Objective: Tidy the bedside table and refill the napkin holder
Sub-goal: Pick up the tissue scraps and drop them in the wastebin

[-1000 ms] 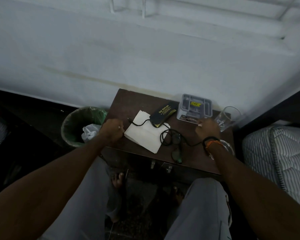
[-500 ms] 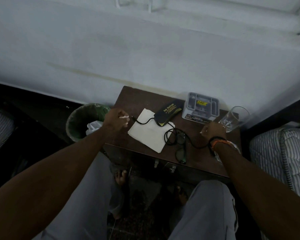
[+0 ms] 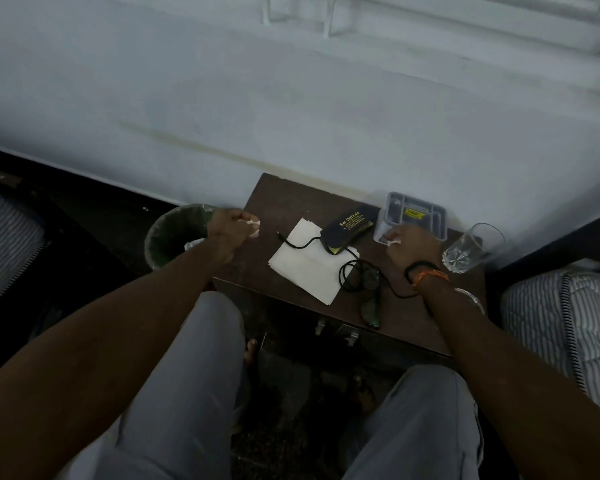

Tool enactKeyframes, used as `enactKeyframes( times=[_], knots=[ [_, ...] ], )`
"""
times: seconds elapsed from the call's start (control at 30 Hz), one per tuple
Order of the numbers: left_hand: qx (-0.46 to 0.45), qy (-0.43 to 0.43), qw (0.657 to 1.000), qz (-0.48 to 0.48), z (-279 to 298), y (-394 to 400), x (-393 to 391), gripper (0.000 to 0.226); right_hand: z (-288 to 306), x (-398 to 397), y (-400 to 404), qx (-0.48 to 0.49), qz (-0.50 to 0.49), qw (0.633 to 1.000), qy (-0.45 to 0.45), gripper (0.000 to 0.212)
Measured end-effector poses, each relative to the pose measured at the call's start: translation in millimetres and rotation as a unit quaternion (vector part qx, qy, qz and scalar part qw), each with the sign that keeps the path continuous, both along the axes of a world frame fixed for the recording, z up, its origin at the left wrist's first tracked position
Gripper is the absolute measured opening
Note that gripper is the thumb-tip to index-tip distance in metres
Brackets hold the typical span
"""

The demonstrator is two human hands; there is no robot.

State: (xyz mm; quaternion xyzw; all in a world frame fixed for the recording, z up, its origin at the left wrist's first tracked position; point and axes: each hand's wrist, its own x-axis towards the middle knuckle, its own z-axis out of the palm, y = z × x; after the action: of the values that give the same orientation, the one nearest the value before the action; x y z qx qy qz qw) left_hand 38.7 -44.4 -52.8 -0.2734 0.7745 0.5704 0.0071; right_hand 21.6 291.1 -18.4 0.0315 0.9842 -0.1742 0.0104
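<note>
Clearing scraps: left hand (image 3: 234,226) grips a paper scrap (image 3: 254,223) at the tabletop's (image 3: 284,199) left edge; right hand (image 3: 409,242) pinches another beside the back-right napkin holder (image 3: 413,216). Next, probably the bin (image 3: 174,233).

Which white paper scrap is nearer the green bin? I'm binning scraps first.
The white paper scrap gripped in the left hand beside the green-lined bin; the other scrap lies at the right hand.

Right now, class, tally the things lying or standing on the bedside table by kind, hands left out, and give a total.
Napkin stack: 1
Spectacle case: 1
Spectacles: 1
Black cable: 1
Grey holder: 1
Drinking glass: 1
Total: 6
Also, each hand grips a white scrap: left hand, right hand.
</note>
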Motion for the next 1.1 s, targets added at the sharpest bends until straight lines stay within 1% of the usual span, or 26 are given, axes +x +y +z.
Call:
enactKeyframes(
  times=[0.07, 0.13, 0.2, 0.27, 0.3, 0.37, 0.4, 0.47, 0.53, 0.6, 0.67, 0.73, 0.83, 0.93, 1.0, 1.1],
  knots=[
    [0.023, -0.003, 1.0, 0.001, 3, -9, 0, 0.024, 10, -6, -23, -0.052, 0.012, 0.999, -0.001, 0.028],
    [0.066, -0.011, 0.998, -0.011, 9, -20, 2, 0.028, 19, -12, -53, -0.103, 0.022, 0.994, -0.011, 0.029],
    [0.071, -0.008, 0.997, 0.004, 15, -29, 7, 0.028, 26, -17, -85, -0.176, 0.024, 0.984, -0.026, 0.024],
    [0.082, -0.004, 0.995, 0.049, 17, -42, 10, 0.033, 29, -19, -121, -0.265, 0.038, 0.962, -0.049, 0.019],
    [0.101, 0.003, 0.993, 0.069, 15, -48, 10, 0.031, 29, -19, -139, -0.307, 0.047, 0.948, -0.065, 0.017],
    [0.112, 0.004, 0.987, 0.111, 8, -64, 8, 0.027, 26, -16, -177, -0.363, 0.064, 0.925, -0.093, 0.014],
    [0.106, 0.001, 0.986, 0.131, 3, -74, 7, 0.03, 22, -15, -197, -0.375, 0.07, 0.918, -0.106, 0.012],
    [0.119, 0.005, 0.98, 0.162, -11, -93, 6, 0.035, 9, -14, -234, -0.375, 0.086, 0.915, -0.122, 0.008],
    [0.11, -0.01, 0.975, 0.191, -26, -112, 8, 0.033, -7, -13, -269, -0.358, 0.109, 0.918, -0.132, 0.007],
    [0.092, -0.021, 0.97, 0.225, -47, -130, 8, 0.028, -22, -13, -295, -0.327, 0.133, 0.926, -0.134, 0.009],
    [0.084, -0.039, 0.964, 0.249, -65, -147, 7, 0.028, -37, -18, -320, -0.287, 0.157, 0.934, -0.142, 0.007],
    [0.089, -0.054, 0.962, 0.251, -75, -156, 7, 0.026, -54, -24, -340, -0.252, 0.165, 0.939, -0.164, 0.013],
    [0.119, -0.054, 0.957, 0.257, -95, -167, 1, 0.015, -80, -34, -361, -0.185, 0.169, 0.95, -0.186, 0.022],
    [0.11, -0.051, 0.957, 0.265, -106, -173, -6, 0.011, -89, -37, -375, -0.155, 0.195, 0.948, -0.199, 0.023],
    [0.124, -0.043, 0.954, 0.269, -109, -176, -10, 0.014, -89, -38, -381, -0.156, 0.22, 0.94, -0.21, 0.028],
    [0.139, -0.041, 0.957, 0.25, -97, -177, -12, 0.031, -84, -41, -385, -0.164, 0.26, 0.927, -0.214, 0.042]
  ],
)
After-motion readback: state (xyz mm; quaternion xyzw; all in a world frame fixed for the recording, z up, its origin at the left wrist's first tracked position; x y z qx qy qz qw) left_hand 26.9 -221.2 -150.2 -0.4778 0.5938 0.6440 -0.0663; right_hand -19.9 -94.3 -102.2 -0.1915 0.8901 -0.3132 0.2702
